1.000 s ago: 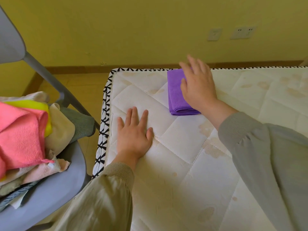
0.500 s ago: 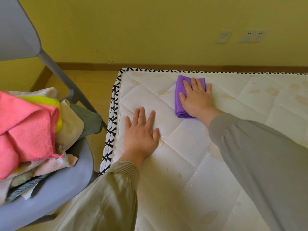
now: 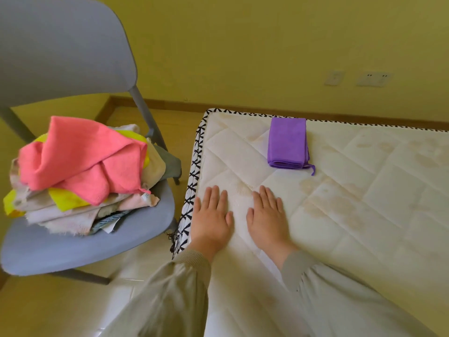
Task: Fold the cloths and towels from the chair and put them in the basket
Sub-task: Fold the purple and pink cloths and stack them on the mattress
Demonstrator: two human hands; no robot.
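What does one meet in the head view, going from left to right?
pink cloth → left hand → right hand → socket

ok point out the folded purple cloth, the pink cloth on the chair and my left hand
purple cloth (image 3: 287,142), head view, middle of its top face
pink cloth (image 3: 80,156), head view, middle of the crumpled top layer
left hand (image 3: 212,218), head view, back of the hand

Home bedroom: bare mattress, chair, wall sockets.
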